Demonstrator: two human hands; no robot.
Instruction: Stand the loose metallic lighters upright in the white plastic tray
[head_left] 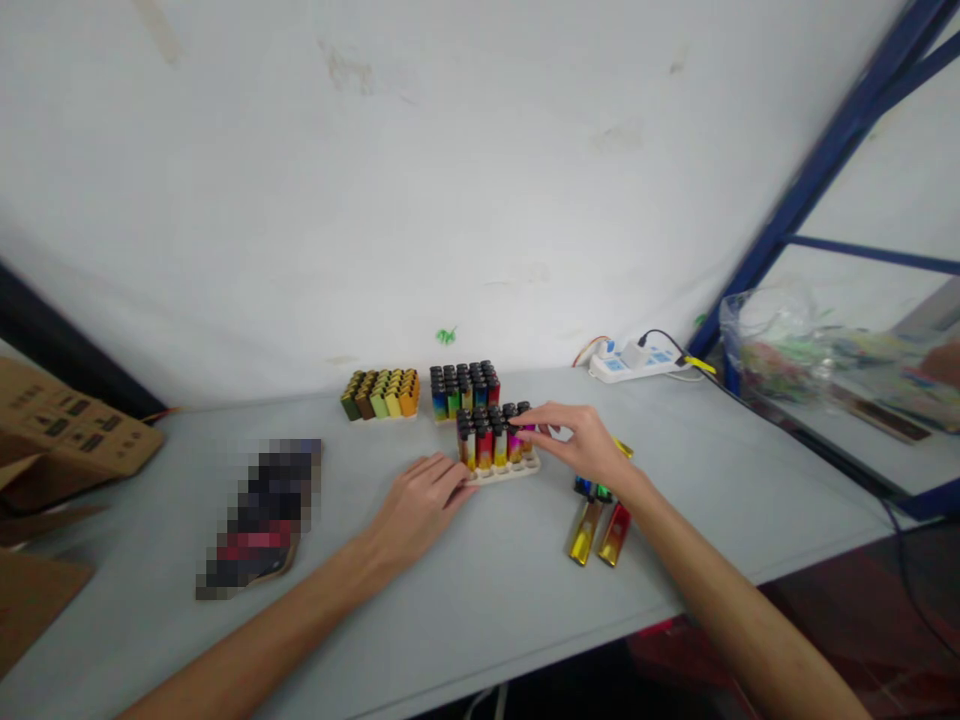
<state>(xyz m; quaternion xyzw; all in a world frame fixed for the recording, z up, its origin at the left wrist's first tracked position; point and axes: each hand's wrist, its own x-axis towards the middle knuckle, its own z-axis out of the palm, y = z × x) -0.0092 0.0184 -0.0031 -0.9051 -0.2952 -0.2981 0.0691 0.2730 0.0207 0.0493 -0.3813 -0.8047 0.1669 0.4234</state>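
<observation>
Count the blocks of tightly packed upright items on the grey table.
3: the green-to-orange, gold-topped block, leftmost; the multicoloured, black-topped rear block beside it; and the multicoloured, black-topped front block, in a white tray, between the left hand and right hand. No others show.

Grey tabletop, carrying approx. L to R: cardboard box at far L; pixelated dark item, can't ID; block of gold-topped lighters nr back; black-topped lighters just beside, also nr back; white tray w/ more lighters upright, in front; loose lighters lying flat R of tray, some part-hidden; white power strip w/ plugs, back R.
</observation>
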